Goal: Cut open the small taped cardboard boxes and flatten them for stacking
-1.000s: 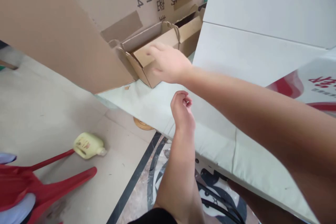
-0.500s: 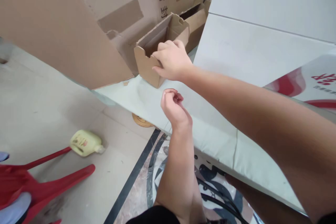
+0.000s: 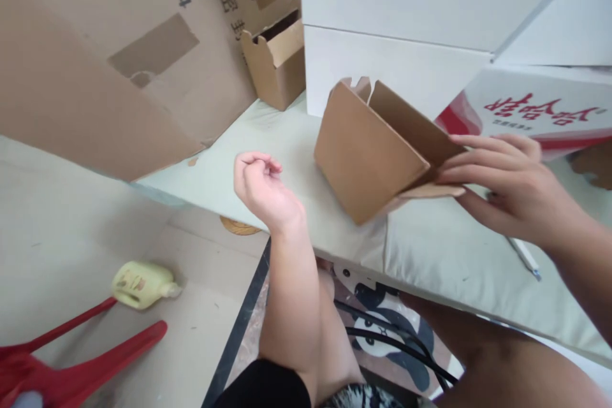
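Cardboard box has moved rightward, clamped in the right hand; left hand curls half-open; one similar box stands behind.

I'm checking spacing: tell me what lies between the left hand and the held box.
In the head view, pale covering shows between the left hand and the held box.

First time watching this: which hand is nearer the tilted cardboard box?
Right: the right hand grips the tilted box by its edge; the left hand is apart, left of it.
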Tool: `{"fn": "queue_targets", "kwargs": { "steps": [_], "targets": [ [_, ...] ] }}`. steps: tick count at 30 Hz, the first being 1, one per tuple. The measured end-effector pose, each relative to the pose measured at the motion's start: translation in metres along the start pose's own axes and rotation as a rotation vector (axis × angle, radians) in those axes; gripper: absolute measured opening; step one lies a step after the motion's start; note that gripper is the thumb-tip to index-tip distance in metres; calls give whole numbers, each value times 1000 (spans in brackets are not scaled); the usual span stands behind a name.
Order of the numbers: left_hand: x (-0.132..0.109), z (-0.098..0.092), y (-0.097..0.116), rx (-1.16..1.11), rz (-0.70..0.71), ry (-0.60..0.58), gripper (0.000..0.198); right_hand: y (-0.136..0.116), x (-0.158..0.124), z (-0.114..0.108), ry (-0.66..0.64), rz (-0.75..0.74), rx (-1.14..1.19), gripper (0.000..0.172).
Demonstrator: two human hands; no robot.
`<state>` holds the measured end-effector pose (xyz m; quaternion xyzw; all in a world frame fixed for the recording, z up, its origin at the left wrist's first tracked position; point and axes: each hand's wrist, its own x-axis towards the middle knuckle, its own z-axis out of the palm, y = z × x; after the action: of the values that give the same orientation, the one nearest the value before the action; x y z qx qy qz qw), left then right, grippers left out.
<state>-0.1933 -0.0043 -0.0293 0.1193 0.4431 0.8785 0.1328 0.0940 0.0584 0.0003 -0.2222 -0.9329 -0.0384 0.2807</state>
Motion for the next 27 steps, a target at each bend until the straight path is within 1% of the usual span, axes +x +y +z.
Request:
{"fn": "queue_targets", "kwargs": {
  "steps": [3,5,6,8,10,12,14,17,20,21,22,24,26,27],
  "targets": [
    [-22,18,-17,49,-66,-134,6,-2,-51,-39,-3,145,-32,17],
    [-39,31,-28,71,-104,-227,6,-1,-77,-56,29,199,-50,17],
    [-48,37,-33,81,-118,-281,7,1,-88,-61,66,218,-53,18],
    [-66,49,-43,111,-154,-434,11,7,-105,-63,145,276,-46,17],
    [-82,58,-52,145,-196,-616,17,14,-117,-57,219,352,-1,15],
    [-93,66,-59,192,-204,-753,20,19,-126,-48,269,413,78,15],
    [-101,72,-64,238,-168,-799,19,22,-136,-39,326,480,174,23],
    [-108,75,-68,268,-136,-807,19,24,-153,-31,500,610,326,31],
    [-111,76,-69,248,-134,-833,23,28,-163,-26,686,709,417,33],
    [-112,75,-69,246,-132,-844,25,29,-164,-26,727,736,431,32],
    [-113,75,-70,246,-132,-860,27,30,-163,-25,743,756,439,29],
    [-115,73,-71,257,-124,-912,34,31,-157,-27,723,781,419,21],
    [-117,72,-72,275,-99,-990,43,30,-149,-29,689,805,374,22],
    [-117,70,-72,283,-85,-1032,48,28,-146,-30,703,814,360,24]
  ]
}}
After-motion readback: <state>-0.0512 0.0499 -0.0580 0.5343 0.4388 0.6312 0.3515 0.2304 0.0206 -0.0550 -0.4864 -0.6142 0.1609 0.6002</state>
